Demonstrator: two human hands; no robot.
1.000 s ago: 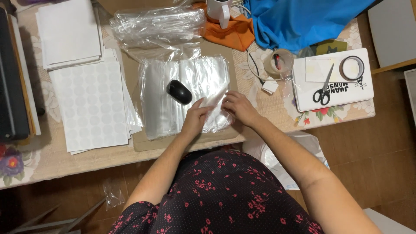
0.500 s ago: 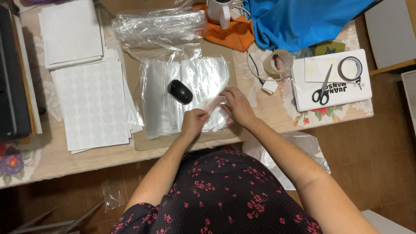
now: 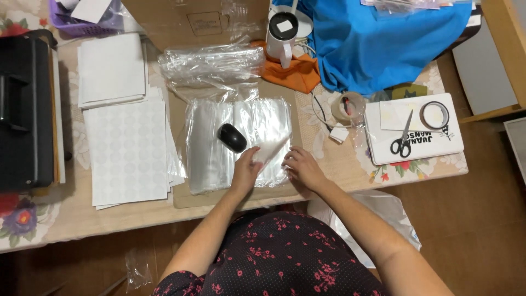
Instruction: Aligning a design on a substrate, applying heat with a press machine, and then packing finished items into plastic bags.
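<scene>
From my view, my left hand [image 3: 245,171] is pinching the lower-left end of a small clear bag [image 3: 269,151] — its long axis runs diagonally, pointing up and right toward the far side of the table [image 3: 329,164]. It sits over the stack of clear bags [image 3: 211,148], just right of the black oval thing [image 3: 232,137]. My right hand [image 3: 302,169] rests curled on the stack's edge — can't tell if it's gripping anything. The bag's edges are hard to make out against the plastic underneath.

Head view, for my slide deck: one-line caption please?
Both hands, left hand and right hand, handle a clear plastic bag on a stack beside a black mouse.
</scene>
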